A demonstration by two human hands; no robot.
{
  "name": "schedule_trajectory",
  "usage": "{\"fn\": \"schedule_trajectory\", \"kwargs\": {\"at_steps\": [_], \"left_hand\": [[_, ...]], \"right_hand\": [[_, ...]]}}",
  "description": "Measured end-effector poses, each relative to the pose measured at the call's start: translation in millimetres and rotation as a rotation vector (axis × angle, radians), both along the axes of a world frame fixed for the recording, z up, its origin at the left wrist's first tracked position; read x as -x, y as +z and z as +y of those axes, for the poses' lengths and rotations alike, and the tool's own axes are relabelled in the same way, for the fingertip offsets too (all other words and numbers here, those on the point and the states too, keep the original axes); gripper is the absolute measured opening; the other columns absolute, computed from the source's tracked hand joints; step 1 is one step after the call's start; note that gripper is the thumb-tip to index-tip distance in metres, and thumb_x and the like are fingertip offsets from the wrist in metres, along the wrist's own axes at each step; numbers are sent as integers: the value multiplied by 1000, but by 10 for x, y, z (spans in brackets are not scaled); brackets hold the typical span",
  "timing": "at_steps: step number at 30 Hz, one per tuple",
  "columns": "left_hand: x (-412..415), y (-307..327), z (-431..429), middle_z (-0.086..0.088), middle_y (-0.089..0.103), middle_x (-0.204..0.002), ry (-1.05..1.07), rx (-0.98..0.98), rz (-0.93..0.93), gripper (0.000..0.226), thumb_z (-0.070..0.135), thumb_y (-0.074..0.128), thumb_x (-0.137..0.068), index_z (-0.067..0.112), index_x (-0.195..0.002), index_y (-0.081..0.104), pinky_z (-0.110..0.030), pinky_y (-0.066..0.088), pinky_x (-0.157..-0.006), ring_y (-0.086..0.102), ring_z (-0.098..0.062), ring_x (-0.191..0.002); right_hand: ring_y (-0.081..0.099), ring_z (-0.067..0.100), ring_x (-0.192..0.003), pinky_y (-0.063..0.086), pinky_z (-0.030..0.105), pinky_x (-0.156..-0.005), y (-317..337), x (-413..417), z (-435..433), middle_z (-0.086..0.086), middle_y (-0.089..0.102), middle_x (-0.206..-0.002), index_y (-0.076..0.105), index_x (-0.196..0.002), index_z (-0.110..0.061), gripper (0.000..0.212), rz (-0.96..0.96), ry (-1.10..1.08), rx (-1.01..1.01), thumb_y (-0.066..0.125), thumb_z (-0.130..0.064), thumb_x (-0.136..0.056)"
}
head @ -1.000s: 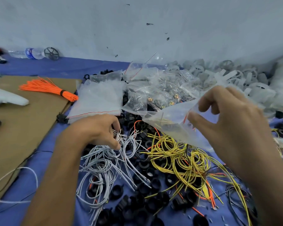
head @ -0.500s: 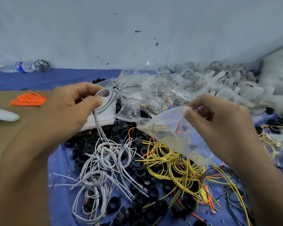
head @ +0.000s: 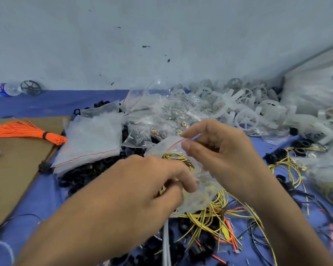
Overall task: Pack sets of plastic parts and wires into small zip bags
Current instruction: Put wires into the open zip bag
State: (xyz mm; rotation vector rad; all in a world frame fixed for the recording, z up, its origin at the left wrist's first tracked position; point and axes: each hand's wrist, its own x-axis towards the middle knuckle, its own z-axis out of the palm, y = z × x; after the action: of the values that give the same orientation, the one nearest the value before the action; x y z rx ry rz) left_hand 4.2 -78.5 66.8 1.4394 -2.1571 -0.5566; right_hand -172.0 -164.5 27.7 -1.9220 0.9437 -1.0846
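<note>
From the head camera, both hands meet over a heap of parts on a blue cloth (head: 46, 198). The right hand (head: 225, 160) holds a small clear zip bag (head: 198, 196) up by its mouth, thumb and forefinger pinched on the edge just by the red seal line. The bag hangs tilted between the two hands, above the yellow wires (head: 210, 214) piled on the cloth, and a coil of yellow wire shows through its upper part. The left hand (head: 146, 185) is curled, its fingertips and thumb closed together against the bag's lower side; white wires (head: 166, 244) hang straight down from under it, gripped in the fingers. Whether the wire ends are already inside the bag cannot be told.

Left of the hands a stack of empty bags (head: 92, 139) lies on a mound of black plastic parts (head: 85, 173). Behind the hands sits a pile of filled bags (head: 161, 120), and to the right of that a heap of white plastic wheels (head: 246, 118). A bound orange wire bundle (head: 27, 131) lies on a cardboard sheet (head: 12, 169) at the left. Far back by the wall lie a water bottle (head: 4, 89) and, just beside it, a black wheel (head: 30, 87)
</note>
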Motion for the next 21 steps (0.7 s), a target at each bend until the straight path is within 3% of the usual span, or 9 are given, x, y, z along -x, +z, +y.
{"fn": "schedule_trajectory", "kwargs": {"at_steps": [3,6,9,12,14,16,18,19,21], "left_hand": [[-110,0,-59,28,66,-105,130,57,-98,34,52,41,-91,58,-124,39,-11,45,-75,59,7,-91],[-8,-2,-45,12,67,-87,159,68,-146,41,43,37,-96,53,-135,27,-33,50,-74,59,-9,-73],[21,-1,-10,19,66,-109,157,137,-203,44,46,36,-96,59,-134,17,-36,51,-76,58,-11,-70],[-36,29,-14,37,57,-81,129,247,-129,19,51,49,-93,52,-111,53,-9,39,-57,51,12,-63],[-65,21,-44,31,50,-88,151,314,-119,10,48,56,-91,48,-97,64,-4,35,-72,47,11,-80],[-60,-28,-106,23,43,-116,163,285,-203,16,52,52,-92,49,-99,66,-8,27,-86,37,0,-105],[-51,-88,-198,21,40,-129,212,210,-295,28,54,45,-89,50,-109,65,-21,32,-93,36,-7,-118],[-41,-107,-241,24,44,-128,248,189,-286,29,51,45,-92,49,-114,64,-29,39,-94,44,-7,-115],[-42,-134,-300,24,56,-123,319,197,-177,30,38,51,-97,45,-125,60,-36,47,-89,56,-3,-97]], "right_hand": [[49,6,-52,37,20,-48,29,33,5,2,66,-73,65,-96,-32,6,7,-9,35,67,-32,-91],[52,8,-55,40,24,-52,41,-8,56,-2,66,-74,64,-97,-32,7,18,13,63,66,-34,-90],[52,8,-56,38,23,-54,51,-13,78,-3,68,-78,63,-98,-32,6,23,4,69,65,-31,-93],[52,8,-56,36,15,-53,79,4,75,-6,67,-84,62,-101,-33,9,35,-19,87,63,-30,-93],[54,11,-60,41,21,-55,96,1,78,-8,65,-85,61,-103,-33,12,12,-33,94,62,-27,-92],[58,16,-69,49,39,-62,108,-18,85,-8,65,-88,59,-102,-34,13,-7,-51,92,61,-26,-92],[60,17,-75,52,46,-68,110,-30,91,-9,64,-92,56,-100,-35,14,-10,-56,110,61,-23,-92],[60,15,-77,52,41,-70,109,-28,87,-10,63,-94,54,-100,-34,16,2,-56,132,61,-22,-92],[58,8,-80,44,16,-69,99,19,59,-15,61,-96,51,-101,-35,21,114,-88,191,60,-19,-92]]}}
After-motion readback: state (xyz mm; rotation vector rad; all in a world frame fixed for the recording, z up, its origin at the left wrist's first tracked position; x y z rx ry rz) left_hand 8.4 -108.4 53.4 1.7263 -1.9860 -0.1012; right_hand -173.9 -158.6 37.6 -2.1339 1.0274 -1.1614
